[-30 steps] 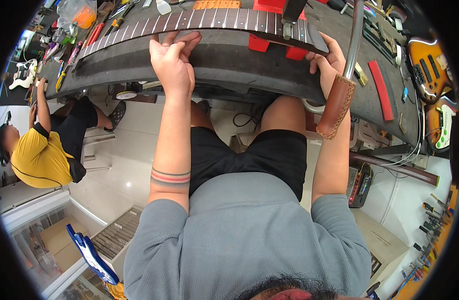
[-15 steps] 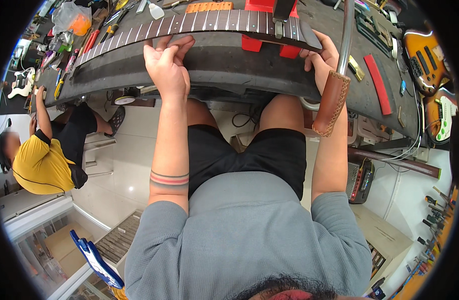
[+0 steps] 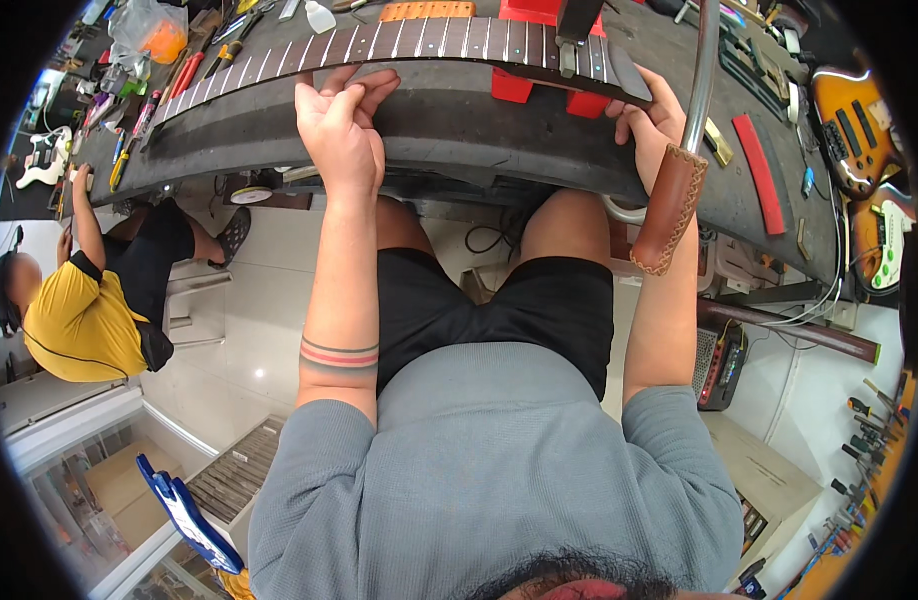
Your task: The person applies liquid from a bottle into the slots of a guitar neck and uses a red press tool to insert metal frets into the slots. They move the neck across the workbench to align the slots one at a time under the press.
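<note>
A long guitar neck (image 3: 409, 43) with a dark fretboard and bright metal frets lies across the bench. Near its right end it rests over a red support block (image 3: 511, 87), beneath a dark metal press head (image 3: 569, 45). My left hand (image 3: 344, 125) is palm up at the neck's near edge, with loosely curled fingers partly hidden under it. At the far right end, my right hand (image 3: 659, 115) is closed around the neck's dark tip. A metal lever with a stitched brown leather grip (image 3: 669, 210) hangs over my right forearm, untouched by either hand.
A red strip (image 3: 757, 175) and a brass-coloured bar (image 3: 717, 143) lie at right. Pliers, screwdrivers (image 3: 124, 160) and a plastic bag (image 3: 149, 35) crowd the left. Two guitar bodies (image 3: 847, 125) stand far right. A person in yellow (image 3: 89, 315) works at the bench's left.
The view has shifted slightly, so the bench things appear a little farther right. My left fingers look slightly more spread; both hands stay at the same parts of the guitar neck.
</note>
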